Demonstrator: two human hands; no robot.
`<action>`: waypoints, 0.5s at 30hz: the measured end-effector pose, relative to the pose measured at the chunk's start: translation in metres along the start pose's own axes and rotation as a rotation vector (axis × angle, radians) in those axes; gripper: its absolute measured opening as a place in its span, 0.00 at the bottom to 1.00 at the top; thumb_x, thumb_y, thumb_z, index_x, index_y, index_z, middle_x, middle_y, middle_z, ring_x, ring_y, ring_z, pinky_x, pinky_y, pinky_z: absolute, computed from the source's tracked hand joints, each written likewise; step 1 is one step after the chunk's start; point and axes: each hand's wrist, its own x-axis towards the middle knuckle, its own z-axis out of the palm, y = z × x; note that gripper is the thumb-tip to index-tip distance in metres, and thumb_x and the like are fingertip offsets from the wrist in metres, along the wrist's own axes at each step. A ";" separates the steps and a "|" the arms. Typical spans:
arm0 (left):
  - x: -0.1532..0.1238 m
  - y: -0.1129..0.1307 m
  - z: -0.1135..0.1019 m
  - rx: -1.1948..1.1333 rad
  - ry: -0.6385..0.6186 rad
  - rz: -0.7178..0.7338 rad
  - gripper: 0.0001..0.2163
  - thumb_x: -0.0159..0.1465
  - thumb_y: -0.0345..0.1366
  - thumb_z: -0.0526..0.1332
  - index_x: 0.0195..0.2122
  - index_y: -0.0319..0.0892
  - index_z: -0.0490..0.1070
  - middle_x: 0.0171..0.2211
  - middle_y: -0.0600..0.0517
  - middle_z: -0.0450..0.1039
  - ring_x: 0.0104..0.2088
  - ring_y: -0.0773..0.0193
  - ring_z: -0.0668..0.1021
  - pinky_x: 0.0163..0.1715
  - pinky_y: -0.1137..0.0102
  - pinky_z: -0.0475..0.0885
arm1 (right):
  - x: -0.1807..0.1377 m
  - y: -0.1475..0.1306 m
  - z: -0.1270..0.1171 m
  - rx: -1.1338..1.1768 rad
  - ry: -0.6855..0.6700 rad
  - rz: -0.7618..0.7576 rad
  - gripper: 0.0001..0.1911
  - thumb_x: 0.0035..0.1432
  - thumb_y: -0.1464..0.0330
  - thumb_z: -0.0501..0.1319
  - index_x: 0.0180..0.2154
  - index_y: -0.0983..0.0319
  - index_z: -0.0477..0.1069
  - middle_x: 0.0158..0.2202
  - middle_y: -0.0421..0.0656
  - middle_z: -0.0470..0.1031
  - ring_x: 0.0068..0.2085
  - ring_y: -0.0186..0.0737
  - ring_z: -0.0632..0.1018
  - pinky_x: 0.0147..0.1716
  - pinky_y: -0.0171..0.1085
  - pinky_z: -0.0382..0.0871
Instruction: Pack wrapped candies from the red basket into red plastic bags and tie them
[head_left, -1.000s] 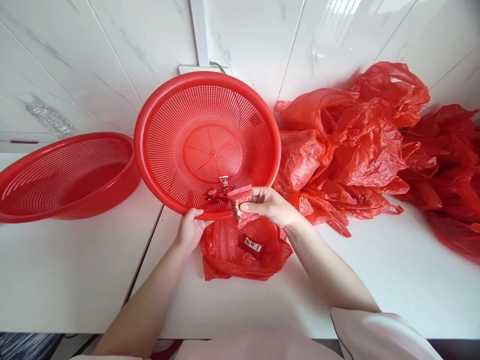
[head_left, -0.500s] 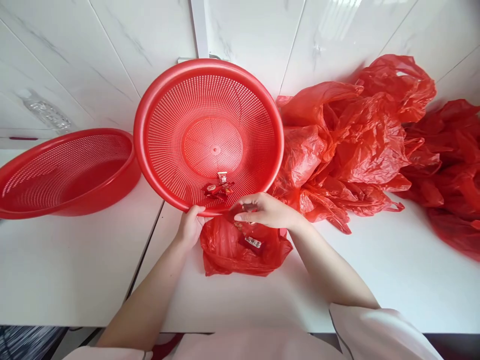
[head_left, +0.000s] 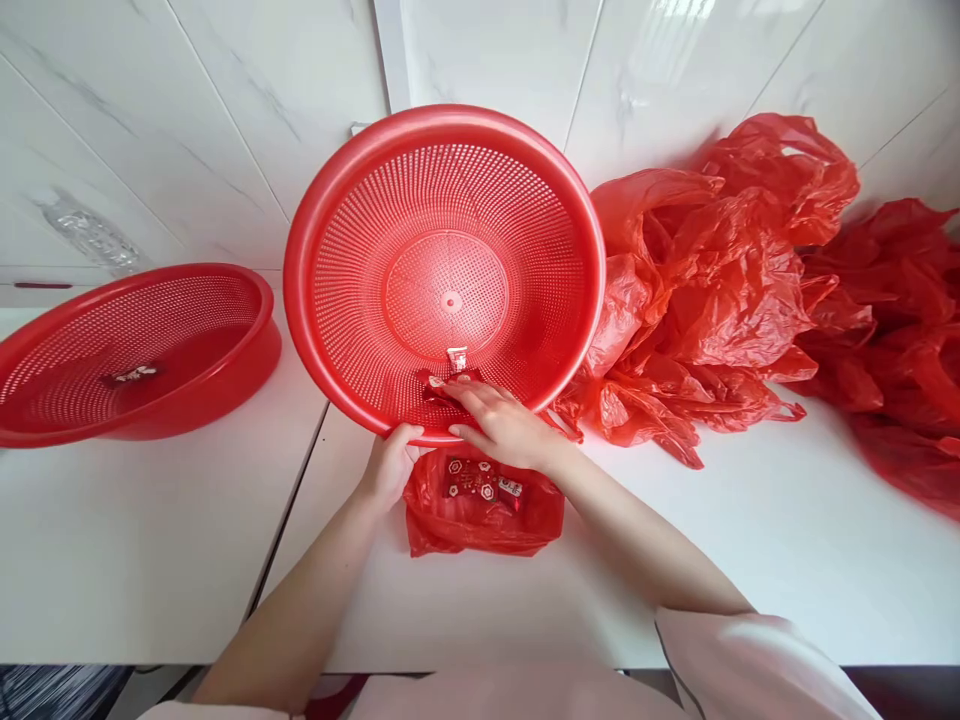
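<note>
My left hand (head_left: 388, 466) grips the near rim of a round red perforated basket (head_left: 360, 250), which is tilted up toward me against the wall. My right hand (head_left: 495, 420) reaches over that rim into the basket, fingers stretched onto several small red wrapped candies (head_left: 454, 368) lying at its low side. Just under the basket's edge lies a small red plastic bag (head_left: 480, 505) on the white counter, with wrapped candies showing inside it.
A second red perforated basket (head_left: 225, 370) sits on the counter to the left with a small wrapped item (head_left: 133, 375) inside. A heap of crumpled red plastic bags (head_left: 720, 290) fills the back right. White tiled wall behind; counter edge runs close to me.
My right hand let the small packet down into the bag below, then reached into the tilted basket onto the candies. The basket has tipped a little more upright and shifted right.
</note>
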 end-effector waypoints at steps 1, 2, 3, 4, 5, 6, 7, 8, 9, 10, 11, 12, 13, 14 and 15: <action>0.000 -0.001 0.001 -0.007 0.002 0.015 0.13 0.54 0.30 0.61 0.40 0.39 0.76 0.41 0.47 0.79 0.47 0.49 0.78 0.47 0.57 0.75 | 0.000 0.000 0.002 -0.014 -0.009 0.012 0.28 0.66 0.64 0.55 0.65 0.60 0.55 0.60 0.53 0.66 0.61 0.48 0.66 0.59 0.54 0.60; -0.001 -0.002 0.002 -0.013 -0.001 0.023 0.13 0.54 0.29 0.60 0.41 0.40 0.76 0.42 0.47 0.79 0.48 0.50 0.78 0.47 0.58 0.75 | 0.001 0.001 0.004 -0.021 -0.010 0.025 0.27 0.66 0.64 0.55 0.64 0.60 0.55 0.58 0.53 0.67 0.59 0.48 0.68 0.58 0.54 0.62; -0.001 -0.003 0.003 -0.019 -0.008 0.021 0.14 0.54 0.29 0.60 0.42 0.41 0.75 0.42 0.48 0.78 0.49 0.50 0.78 0.47 0.58 0.74 | 0.001 0.001 0.006 -0.026 -0.002 0.038 0.26 0.66 0.63 0.55 0.64 0.60 0.57 0.56 0.53 0.69 0.57 0.48 0.70 0.56 0.53 0.63; -0.002 -0.004 0.004 -0.022 -0.016 0.015 0.14 0.54 0.29 0.60 0.42 0.41 0.75 0.41 0.48 0.78 0.49 0.50 0.77 0.47 0.58 0.74 | 0.001 0.001 0.007 -0.030 0.010 0.050 0.26 0.66 0.62 0.56 0.63 0.60 0.58 0.54 0.52 0.70 0.55 0.48 0.71 0.55 0.51 0.65; -0.002 -0.004 0.004 -0.024 -0.023 0.010 0.14 0.54 0.29 0.60 0.43 0.41 0.75 0.41 0.48 0.78 0.50 0.51 0.77 0.47 0.59 0.74 | 0.002 0.002 0.009 -0.035 0.024 0.059 0.26 0.65 0.61 0.57 0.62 0.60 0.60 0.53 0.52 0.71 0.54 0.48 0.72 0.54 0.50 0.66; -0.003 -0.004 0.005 -0.023 -0.025 0.006 0.14 0.54 0.29 0.60 0.43 0.41 0.75 0.41 0.48 0.78 0.50 0.51 0.77 0.47 0.59 0.74 | 0.003 0.003 0.010 -0.041 0.035 0.062 0.26 0.65 0.61 0.57 0.61 0.60 0.61 0.53 0.52 0.71 0.54 0.47 0.72 0.54 0.49 0.66; -0.003 -0.004 0.005 -0.023 -0.023 0.008 0.14 0.54 0.29 0.61 0.43 0.41 0.75 0.41 0.48 0.78 0.50 0.50 0.77 0.47 0.59 0.74 | 0.003 0.005 0.011 -0.050 0.045 0.063 0.24 0.65 0.63 0.57 0.61 0.61 0.63 0.52 0.52 0.72 0.53 0.47 0.73 0.54 0.48 0.66; -0.003 -0.004 0.005 -0.024 -0.016 0.011 0.14 0.54 0.30 0.61 0.43 0.41 0.75 0.41 0.48 0.78 0.50 0.50 0.77 0.47 0.59 0.74 | 0.004 0.007 0.012 -0.057 0.054 0.063 0.22 0.66 0.65 0.56 0.60 0.62 0.64 0.51 0.52 0.73 0.52 0.46 0.74 0.54 0.48 0.66; -0.003 -0.003 0.005 -0.026 -0.006 0.013 0.13 0.54 0.30 0.61 0.42 0.41 0.75 0.41 0.48 0.78 0.50 0.50 0.77 0.46 0.59 0.74 | 0.004 0.009 0.013 -0.058 0.061 0.063 0.20 0.66 0.68 0.54 0.59 0.62 0.66 0.50 0.51 0.75 0.51 0.45 0.75 0.55 0.48 0.65; -0.002 -0.002 0.005 -0.029 0.003 0.009 0.13 0.53 0.30 0.62 0.41 0.41 0.75 0.41 0.48 0.78 0.50 0.50 0.77 0.46 0.59 0.74 | 0.004 0.012 0.013 -0.047 0.068 0.065 0.19 0.66 0.70 0.53 0.57 0.62 0.67 0.49 0.50 0.76 0.50 0.44 0.76 0.57 0.49 0.63; -0.002 -0.002 0.004 -0.031 0.012 0.003 0.12 0.53 0.30 0.62 0.39 0.40 0.75 0.41 0.47 0.78 0.49 0.50 0.77 0.46 0.59 0.74 | 0.004 0.014 0.013 -0.021 0.083 0.074 0.19 0.66 0.72 0.52 0.56 0.61 0.69 0.48 0.48 0.77 0.49 0.44 0.77 0.59 0.51 0.60; -0.001 -0.002 0.002 -0.031 0.019 -0.003 0.11 0.53 0.30 0.62 0.38 0.40 0.75 0.41 0.47 0.78 0.49 0.49 0.77 0.46 0.59 0.74 | 0.004 0.016 0.012 0.026 0.113 0.099 0.19 0.66 0.73 0.52 0.55 0.60 0.70 0.48 0.47 0.78 0.48 0.43 0.78 0.61 0.52 0.59; 0.000 -0.001 0.001 -0.028 0.022 -0.006 0.10 0.53 0.30 0.62 0.36 0.39 0.75 0.41 0.47 0.78 0.49 0.49 0.77 0.46 0.58 0.74 | 0.003 0.018 0.011 0.093 0.159 0.139 0.18 0.65 0.72 0.53 0.53 0.58 0.72 0.47 0.45 0.79 0.48 0.43 0.78 0.61 0.52 0.58; 0.000 -0.001 0.000 -0.025 0.022 -0.006 0.08 0.53 0.31 0.61 0.35 0.39 0.75 0.40 0.46 0.78 0.48 0.49 0.78 0.46 0.58 0.74 | 0.003 0.020 0.009 0.181 0.212 0.189 0.17 0.65 0.71 0.54 0.52 0.57 0.73 0.48 0.44 0.79 0.49 0.43 0.78 0.60 0.51 0.60; 0.001 -0.001 -0.002 -0.020 0.021 0.001 0.08 0.54 0.31 0.61 0.34 0.39 0.75 0.40 0.46 0.78 0.48 0.49 0.78 0.45 0.58 0.74 | 0.003 0.022 0.007 0.292 0.263 0.243 0.15 0.64 0.70 0.56 0.50 0.57 0.75 0.48 0.44 0.79 0.49 0.43 0.78 0.59 0.50 0.63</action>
